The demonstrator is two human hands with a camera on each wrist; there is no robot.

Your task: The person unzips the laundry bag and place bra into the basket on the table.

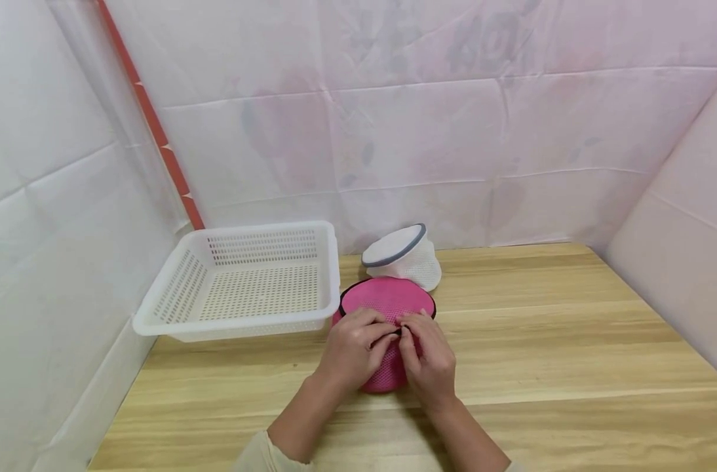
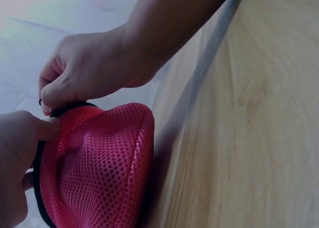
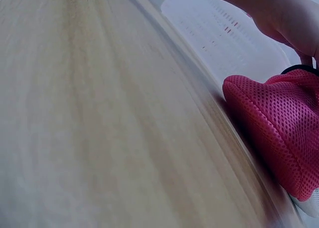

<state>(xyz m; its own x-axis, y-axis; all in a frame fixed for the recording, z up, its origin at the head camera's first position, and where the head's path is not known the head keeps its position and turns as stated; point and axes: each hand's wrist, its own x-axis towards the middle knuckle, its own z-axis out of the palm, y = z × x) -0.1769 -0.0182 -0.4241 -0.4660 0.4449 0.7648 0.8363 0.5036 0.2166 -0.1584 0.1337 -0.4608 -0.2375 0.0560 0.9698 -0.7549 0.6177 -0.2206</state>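
Observation:
A pink mesh laundry bag (image 1: 388,295) with black edging stands on the wooden table, its round top tilted towards me. Both hands meet at the near side of its rim. My left hand (image 1: 354,347) pinches the black edging between thumb and fingers. Just beside it, my right hand (image 1: 430,357) pinches the same edging, fingertips close to the left ones. The left wrist view shows the mesh side (image 2: 104,163) sagging below the two hands. In the right wrist view the bag (image 3: 279,123) rests on the table; the right hand's grip is out of that frame.
Left of the bag stands a white perforated plastic basket (image 1: 234,328). Behind the bag, a white mesh bag (image 1: 420,265) with grey edging leans over near the wall. The wooden table (image 1: 571,367) reaches to the right, bounded by walls covered with pale sheeting (image 1: 417,131).

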